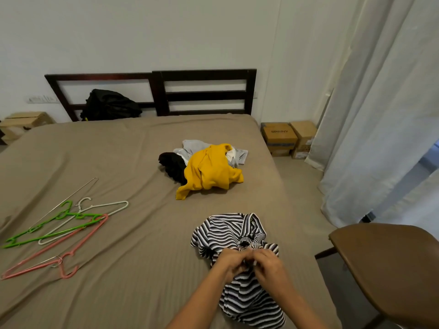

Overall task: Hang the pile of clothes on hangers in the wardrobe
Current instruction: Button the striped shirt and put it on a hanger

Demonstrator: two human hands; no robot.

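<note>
early days, by the look of it. at the lower centre of the frame the left hand [231, 260] and right hand [266, 262] are curled together, both pinching a bunched bit of the striped shirt [228, 233], which lies crumpled on the bed [118, 150]. no garment is on a hanger yet. the hangers [59, 224] lie loose at the left edge, well apart from the shirt. the pile of clothes [210, 169] sits mid-frame, untouched, with yellow on top and black and grey beneath. the wardrobe isn't in view, so all the hanging is left to do.
</note>
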